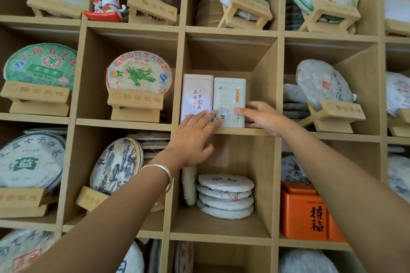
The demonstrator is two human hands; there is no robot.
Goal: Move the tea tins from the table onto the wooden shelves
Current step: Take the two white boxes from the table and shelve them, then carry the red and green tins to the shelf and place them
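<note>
From the head camera I am looking straight into the wooden shelves (182,55), a grid of square compartments. In the middle compartment two tea tins stand upright side by side on the compartment floor, close to its front edge: the pink tin (196,95) against the compartment's left wall and the pale green tin (229,101) just to its right, the two touching or nearly so. My left hand (193,139) reaches up with fingers straight and spread, the fingertips lying flat on the lower front of both tins where they meet; it grips nothing. A silver bangle (160,173) sits on that wrist. My right hand (261,117) comes in from the right, thumb on the lower front of the pale green tin and the other fingers curled round its right side, so it holds that tin at its bottom right corner. The space to the right of the tins in this compartment is bare wood. In the compartment below, a stack of wrapped tea cakes (225,195) lies flat. To the lower right an orange tin (304,213) stands in its own compartment. The neighbouring compartments hold round tea cakes propped on small wooden stands (136,102), and a lucky cat figurine (107,8) rests on the upper shelf.
</note>
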